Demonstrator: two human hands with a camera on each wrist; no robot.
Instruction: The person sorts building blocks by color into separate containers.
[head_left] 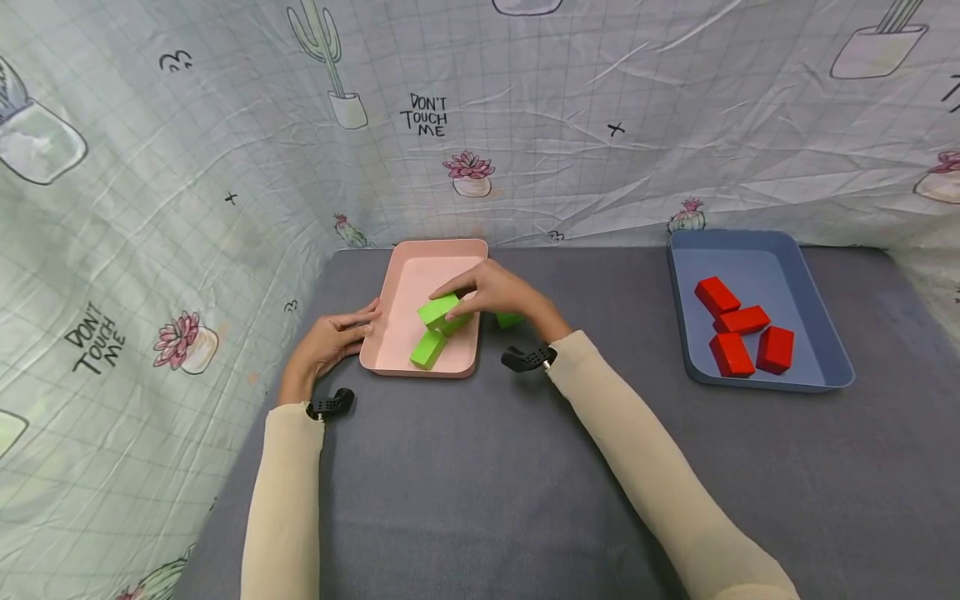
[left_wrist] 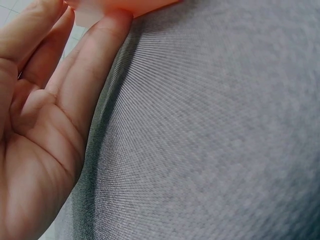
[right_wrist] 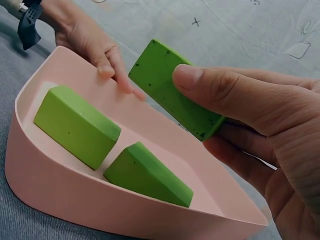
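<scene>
My right hand [head_left: 495, 293] pinches a green block [right_wrist: 172, 85] between thumb and fingers, holding it above the pink tray [right_wrist: 75, 197]. Two more green blocks lie inside that tray: one [right_wrist: 75, 125] near its end, the other [right_wrist: 147, 175] beside it along the wall. At the tray's left side, my left hand [head_left: 335, 340] touches the rim with extended fingers; in the left wrist view its fingertips [left_wrist: 117, 22] meet the pink wall. Another green block [head_left: 510, 319] sits on the table right of the tray, partly hidden behind the right hand.
A blue tray [head_left: 813, 367] stands at the right of the grey table [head_left: 465, 500], with several red blocks [head_left: 731, 356] in it. A printed cloth [head_left: 585, 167] hangs along the table's back and left sides.
</scene>
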